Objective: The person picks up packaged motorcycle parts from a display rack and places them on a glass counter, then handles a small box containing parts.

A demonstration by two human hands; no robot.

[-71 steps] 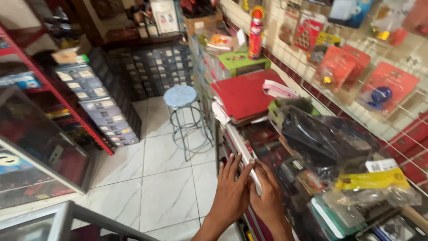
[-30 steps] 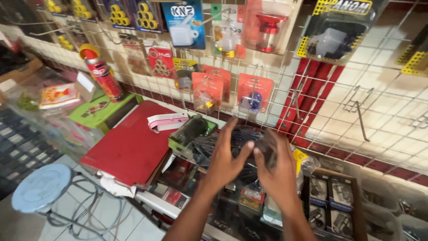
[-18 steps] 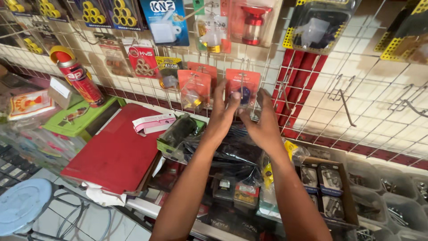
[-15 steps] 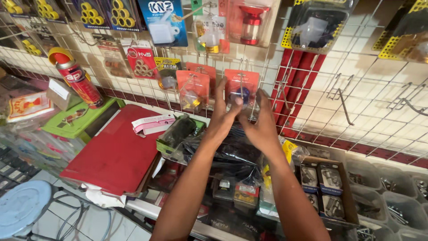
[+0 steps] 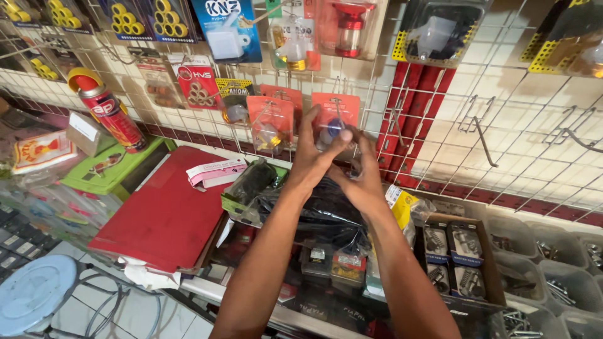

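An orange blister pack with a blue round part hangs on the white wire grid against the wall. My left hand reaches up to it, thumb pressed on the blue part and fingers along the pack's left side. From below, my right hand curls its fingers on the pack's lower right corner. Both hands grip the pack, which still hangs against the grid. A second orange pack hangs just to its left.
Below my arms lie a black plastic-wrapped bundle, a red folder and a cardboard box of small parts. A red spray can stands at the left. Clear bins sit at the right, a round stool on the floor.
My view swung from the counter edge and floor up to the wall grid. Both hands rose from the black bundle to the orange pack and closed on it.
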